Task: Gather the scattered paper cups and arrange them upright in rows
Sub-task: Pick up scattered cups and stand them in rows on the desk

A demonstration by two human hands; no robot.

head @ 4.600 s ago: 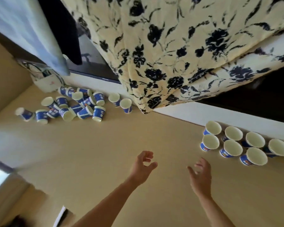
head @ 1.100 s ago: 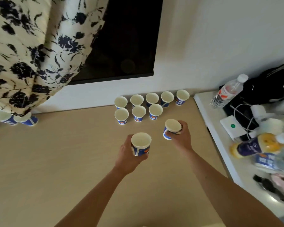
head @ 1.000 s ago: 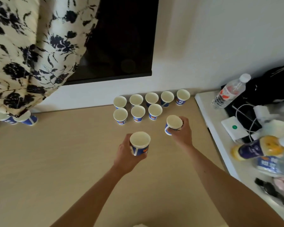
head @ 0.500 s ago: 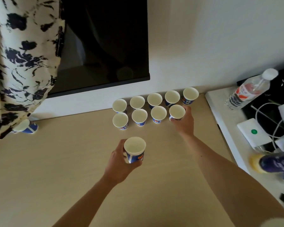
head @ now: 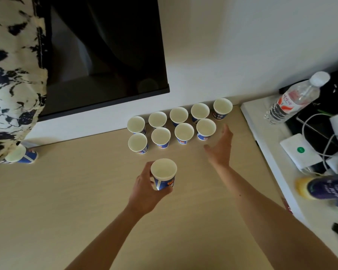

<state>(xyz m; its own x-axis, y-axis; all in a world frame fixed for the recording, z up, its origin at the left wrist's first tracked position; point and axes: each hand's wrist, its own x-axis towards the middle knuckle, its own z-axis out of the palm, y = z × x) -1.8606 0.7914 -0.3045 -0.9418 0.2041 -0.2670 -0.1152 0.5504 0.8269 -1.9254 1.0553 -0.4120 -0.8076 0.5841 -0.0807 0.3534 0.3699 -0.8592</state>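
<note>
Blue-and-white paper cups stand upright in two rows against the wall: a back row [head: 179, 115] of several and a front row [head: 161, 137] of several, its rightmost cup [head: 205, 129] just in front of my right hand. My left hand [head: 144, 190] grips one upright cup [head: 163, 174] above the beige tabletop [head: 66, 201], nearer to me than the rows. My right hand [head: 220, 147] is open and empty, fingers spread, just right of and below the front row. One more cup [head: 20, 155] lies on its side at the far left.
A dark screen [head: 105, 55] hangs above the rows. A floral cloth [head: 10, 75] drapes at the left. A white side surface [head: 261, 137] at the right carries a water bottle [head: 295, 98], a white box with cables [head: 299, 152] and a blue-and-yellow bottle [head: 328, 188].
My right hand set its cup down as the fourth in the front row, let go and drew back a little. My left hand still holds its cup.
</note>
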